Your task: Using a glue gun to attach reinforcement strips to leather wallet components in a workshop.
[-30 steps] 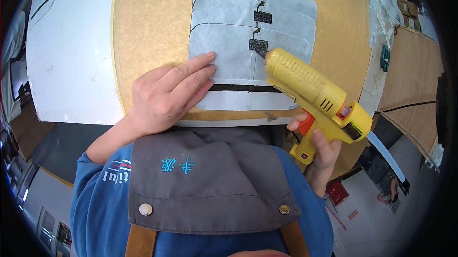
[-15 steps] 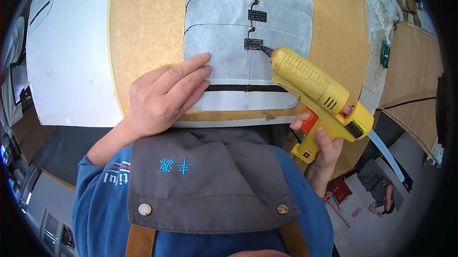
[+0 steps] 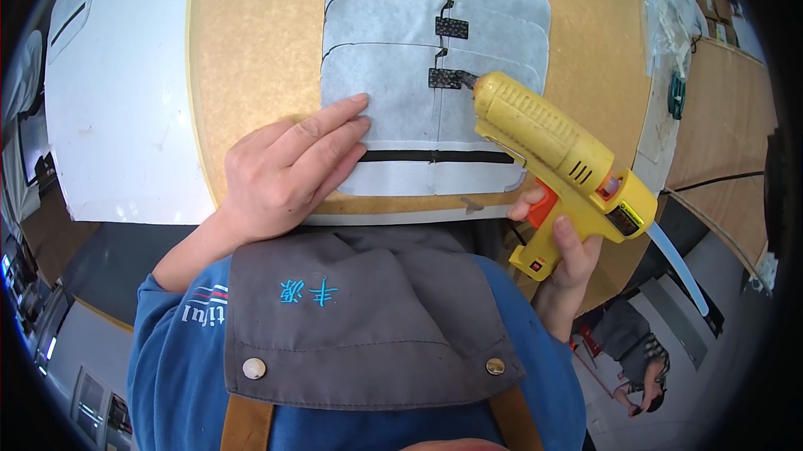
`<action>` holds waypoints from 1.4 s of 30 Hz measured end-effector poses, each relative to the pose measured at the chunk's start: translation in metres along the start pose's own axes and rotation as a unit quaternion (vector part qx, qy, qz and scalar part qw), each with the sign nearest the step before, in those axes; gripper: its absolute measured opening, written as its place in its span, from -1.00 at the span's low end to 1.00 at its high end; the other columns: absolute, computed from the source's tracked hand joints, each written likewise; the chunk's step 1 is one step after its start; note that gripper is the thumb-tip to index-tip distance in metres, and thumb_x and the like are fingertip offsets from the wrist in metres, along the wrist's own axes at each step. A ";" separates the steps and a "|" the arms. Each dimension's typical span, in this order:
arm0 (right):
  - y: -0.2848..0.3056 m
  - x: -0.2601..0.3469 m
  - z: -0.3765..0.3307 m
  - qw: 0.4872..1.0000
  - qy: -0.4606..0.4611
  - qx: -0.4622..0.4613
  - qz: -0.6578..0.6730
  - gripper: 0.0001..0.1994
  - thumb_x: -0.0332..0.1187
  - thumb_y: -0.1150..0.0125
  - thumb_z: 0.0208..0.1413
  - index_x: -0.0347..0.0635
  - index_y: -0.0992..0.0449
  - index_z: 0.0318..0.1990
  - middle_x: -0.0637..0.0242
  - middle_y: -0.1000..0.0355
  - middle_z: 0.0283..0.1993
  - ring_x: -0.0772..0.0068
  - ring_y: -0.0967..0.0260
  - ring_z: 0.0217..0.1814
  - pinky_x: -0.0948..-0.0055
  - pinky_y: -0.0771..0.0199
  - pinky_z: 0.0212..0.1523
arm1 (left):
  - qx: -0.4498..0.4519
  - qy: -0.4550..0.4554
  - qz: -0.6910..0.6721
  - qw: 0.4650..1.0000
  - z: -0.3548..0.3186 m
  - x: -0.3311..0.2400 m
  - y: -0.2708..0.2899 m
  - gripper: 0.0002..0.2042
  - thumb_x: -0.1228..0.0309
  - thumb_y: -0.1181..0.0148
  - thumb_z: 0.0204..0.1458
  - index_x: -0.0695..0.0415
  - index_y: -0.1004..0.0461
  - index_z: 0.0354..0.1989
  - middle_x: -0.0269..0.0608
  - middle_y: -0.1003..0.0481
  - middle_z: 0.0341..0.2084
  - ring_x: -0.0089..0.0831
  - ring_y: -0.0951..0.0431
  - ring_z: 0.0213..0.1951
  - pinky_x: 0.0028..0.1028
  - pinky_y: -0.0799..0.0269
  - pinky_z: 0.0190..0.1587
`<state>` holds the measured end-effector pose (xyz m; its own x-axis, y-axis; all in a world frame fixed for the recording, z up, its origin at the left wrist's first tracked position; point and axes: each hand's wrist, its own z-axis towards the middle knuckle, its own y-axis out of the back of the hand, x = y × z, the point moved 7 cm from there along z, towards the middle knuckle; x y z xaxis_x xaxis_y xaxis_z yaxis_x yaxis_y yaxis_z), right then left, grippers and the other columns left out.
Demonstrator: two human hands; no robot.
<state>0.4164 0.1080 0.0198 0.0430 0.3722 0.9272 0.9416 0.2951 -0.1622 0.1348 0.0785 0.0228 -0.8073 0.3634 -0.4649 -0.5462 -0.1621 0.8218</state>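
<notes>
Light grey-blue fabric panels (image 3: pixel 393 116) lie overlapped in a stack, each with a small black textured patch (image 3: pixel 442 78) near its middle. A black strip (image 3: pixel 393 156) runs across the front panel close to its near edge. My left hand (image 3: pixel 284 162) rests flat with fingers stretched, its fingertips on the left side of the front panel. In my right hand (image 3: pixel 575 254) is a yellow hot glue gun (image 3: pixel 548 133), gripped by the handle with a finger at the orange trigger (image 3: pixel 544 202). Its dark nozzle meets the right end of the nearest patch. A pale glue stick (image 3: pixel 679 271) sticks out behind.
The panels lie on a tan board (image 3: pixel 259 49) with a white surface (image 3: pixel 134 99) to its left. A green-handled tool (image 3: pixel 676 95) lies at the right edge. Beyond the table at lower right, another person (image 3: pixel 640 359) is in the room.
The glue gun has tipped slightly, its body moving a little up and its nozzle shifting marginally over the patch. My left hand stays put. The person in the background has moved.
</notes>
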 end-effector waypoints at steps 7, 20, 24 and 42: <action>0.001 0.000 -0.001 1.000 0.010 -0.008 0.007 -0.50 -0.34 -0.20 0.17 -0.43 -0.25 0.18 0.02 -0.46 -0.07 0.21 -0.47 -0.09 0.27 -0.48 -0.02 | 0.000 0.000 0.003 1.000 -0.001 0.001 -0.001 -0.73 0.54 -0.41 -0.17 0.15 -0.62 -0.22 -0.23 -0.62 -0.10 -0.44 -0.61 -0.42 -0.54 -0.51 -0.39; -0.007 0.000 -0.002 1.000 0.005 0.007 0.010 -0.51 -0.39 -0.18 0.16 -0.42 -0.25 0.20 0.00 -0.46 -0.06 0.17 -0.47 -0.07 0.21 -0.47 0.00 | -0.001 0.002 0.001 1.000 -0.003 -0.001 0.004 -0.72 0.55 -0.41 -0.18 0.15 -0.62 -0.22 -0.23 -0.62 -0.11 -0.43 -0.61 -0.42 -0.53 -0.51 -0.38; -0.002 -0.004 -0.002 1.000 0.006 -0.022 0.018 -0.50 -0.35 -0.19 0.15 -0.44 -0.26 0.18 0.02 -0.45 -0.07 0.20 -0.47 -0.09 0.26 -0.48 -0.01 | -0.001 0.003 0.000 1.000 -0.006 0.003 -0.001 -0.73 0.55 -0.42 -0.19 0.16 -0.62 -0.23 -0.23 -0.62 -0.11 -0.43 -0.61 -0.42 -0.53 -0.51 -0.38; 0.006 0.000 -0.004 0.999 -0.015 -0.034 0.005 -0.52 -0.34 -0.20 0.17 -0.41 -0.27 0.18 0.05 -0.46 -0.08 0.24 -0.47 -0.08 0.30 -0.48 -0.01 | -0.005 -0.012 -0.005 1.000 0.006 -0.002 -0.001 -0.75 0.54 -0.41 -0.16 0.15 -0.61 -0.24 -0.22 -0.62 -0.11 -0.41 -0.59 -0.45 -0.52 -0.49 -0.40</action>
<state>0.4235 0.1057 0.0198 0.0444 0.4007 0.9151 0.9616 0.2312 -0.1479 0.1379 0.0835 0.0247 -0.7959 0.3866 -0.4659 -0.5571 -0.1665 0.8136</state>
